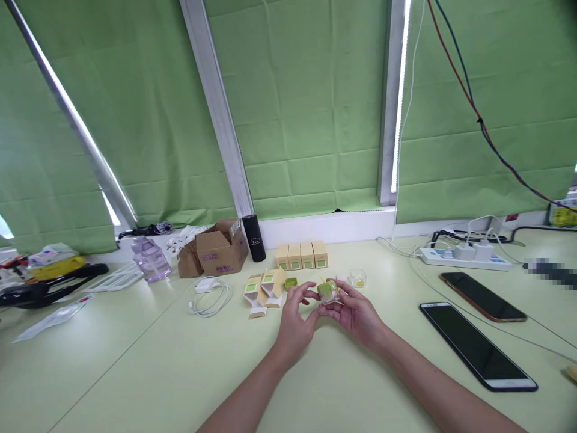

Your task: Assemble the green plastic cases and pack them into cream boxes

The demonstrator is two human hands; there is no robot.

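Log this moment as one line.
right hand: holding green-and-clear case; left hand: close by, contact unclear; behind: four boxes in a row; left of hands: two opened boxes

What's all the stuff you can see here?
Held case: one, clear and green, middle
Closed boxes: four, tan, back middle
Opened boxes: two, tan, left of the held case
Small piece: one, green, beside those
Other case: one, clear and yellow, further right
Cardboard box: one, brown, back left
Cylinder: one, black, beside it
Bottle: one, purple, left
Charger: one, white, middle left
Phones: two, black screens, right
Power strip: one, white, back right
Cables: several, white, black, red, blue, right
Blinds: several, green, behind
Table: one, pale green, underneath
Clutter: uncounted, mixed colours, left edge
Left hand: one, beside the held case
Right hand: one, holding it
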